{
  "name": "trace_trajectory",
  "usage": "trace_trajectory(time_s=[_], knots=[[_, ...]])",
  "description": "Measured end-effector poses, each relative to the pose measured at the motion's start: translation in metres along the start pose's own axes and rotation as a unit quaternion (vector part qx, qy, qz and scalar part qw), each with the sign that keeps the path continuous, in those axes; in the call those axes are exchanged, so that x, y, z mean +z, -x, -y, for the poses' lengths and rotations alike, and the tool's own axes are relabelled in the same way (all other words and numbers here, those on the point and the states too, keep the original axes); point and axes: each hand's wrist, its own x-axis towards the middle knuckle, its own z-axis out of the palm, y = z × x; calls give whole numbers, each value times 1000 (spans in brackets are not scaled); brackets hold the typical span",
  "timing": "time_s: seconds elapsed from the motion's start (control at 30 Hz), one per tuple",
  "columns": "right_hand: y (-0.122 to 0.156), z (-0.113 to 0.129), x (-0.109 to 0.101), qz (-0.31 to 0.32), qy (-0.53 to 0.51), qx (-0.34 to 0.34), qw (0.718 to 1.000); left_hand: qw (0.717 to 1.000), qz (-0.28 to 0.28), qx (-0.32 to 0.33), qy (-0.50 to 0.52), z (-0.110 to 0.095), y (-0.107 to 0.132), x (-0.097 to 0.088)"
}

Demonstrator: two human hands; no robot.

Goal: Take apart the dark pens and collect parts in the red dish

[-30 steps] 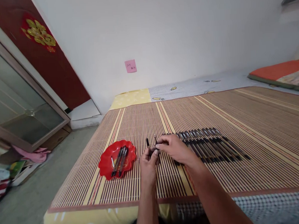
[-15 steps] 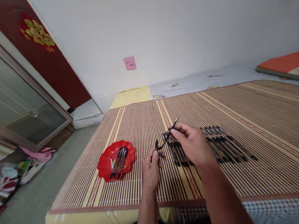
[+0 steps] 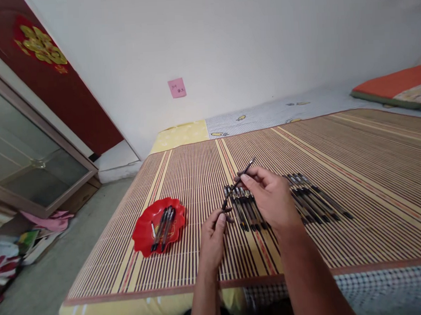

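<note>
My right hand (image 3: 271, 199) pinches a thin dark pen (image 3: 239, 182) that slants from lower left up to the right, above a bamboo mat (image 3: 356, 178). My left hand (image 3: 212, 237) is closed, its fingertips at the pen's lower end, holding a small dark piece that I cannot make out clearly. A row of several dark pens (image 3: 304, 199) lies side by side on the mat, partly hidden behind my right hand. Left of my hands stands a red scalloped plate (image 3: 145, 226) with several pens (image 3: 163, 222) in it.
The mat covers a bed with a yellow and checked sheet (image 3: 209, 129). An orange cushion (image 3: 393, 84) lies at the far right. A glass cabinet (image 3: 27, 157) and clothes on the floor (image 3: 41, 227) are at the left. A pink note (image 3: 176, 88) sticks to the white wall.
My hands were together low at the mat a second ago. My right hand has since lifted and drawn the pen up and to the right, away from my left hand.
</note>
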Motion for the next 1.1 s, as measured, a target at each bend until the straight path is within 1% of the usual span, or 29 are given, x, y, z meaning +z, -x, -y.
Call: trace_trajectory(time_s=[0.17,0.37,0.6,0.7,0.8,0.9,1.0,1.1], knots=[[0,0,-2,10,-8,-2,1000,1000,8,11,-13,3,0,0],[3,9,-3,43,24,-33,998,1000,11,16,-10,5,0,1],[2,8,-5,48,53,-23,997,1000,21,20,3,3,1,3],[1,6,-3,54,36,-13,998,999,15,3,42,4,2,5],[0,2,0,66,10,-3,998,992,1,-37,119,4,3,8],[0,-2,0,98,3,18,995,983,-10,-68,173,3,2,10],[-1,-8,-2,125,10,51,991,978,-13,-72,195,4,2,10],[-3,-13,-4,101,6,83,991,974,-15,-68,216,7,1,11]])
